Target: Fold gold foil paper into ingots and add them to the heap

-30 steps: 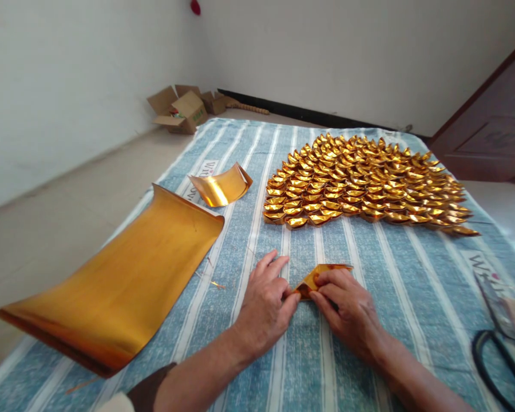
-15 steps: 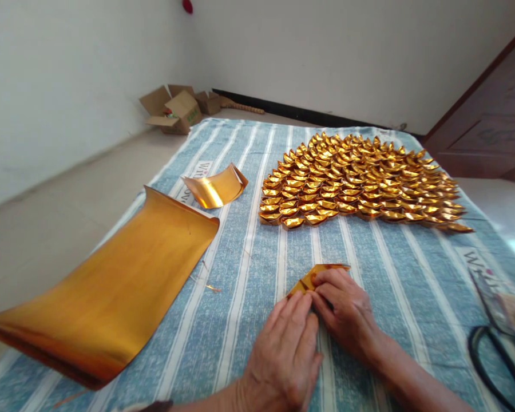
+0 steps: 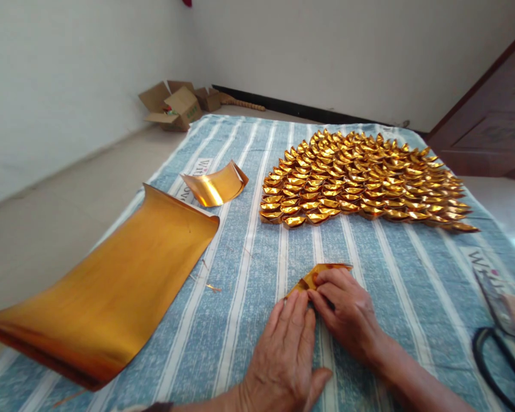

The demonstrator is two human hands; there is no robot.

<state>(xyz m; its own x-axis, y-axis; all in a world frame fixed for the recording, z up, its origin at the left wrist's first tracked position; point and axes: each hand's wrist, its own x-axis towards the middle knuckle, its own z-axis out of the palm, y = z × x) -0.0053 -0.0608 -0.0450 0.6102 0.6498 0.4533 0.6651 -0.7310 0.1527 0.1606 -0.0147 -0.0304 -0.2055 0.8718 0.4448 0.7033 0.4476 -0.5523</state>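
Pretty crowded spread here. A big curled gold sheet (image 3: 111, 280) hogs the left side of the striped cloth (image 3: 257, 252), with a small stack of curved gold sheets (image 3: 217, 186) past it and some thin scraps (image 3: 213, 288) beside it. Tight rows of gold boat shapes (image 3: 360, 183) fill the far right. Scissors (image 3: 500, 312) lie at the right edge. On the floor there's an open cardboard box (image 3: 182, 109), flaps out, something colourful inside (too small to tell), plus a smaller box (image 3: 209, 99). The folded gold foil piece (image 3: 310, 280) is on the cloth, front and centre: left hand (image 3: 283, 355) flat over its near end, fingers straight; right hand (image 3: 347, 303) gripping it, fingers curled.
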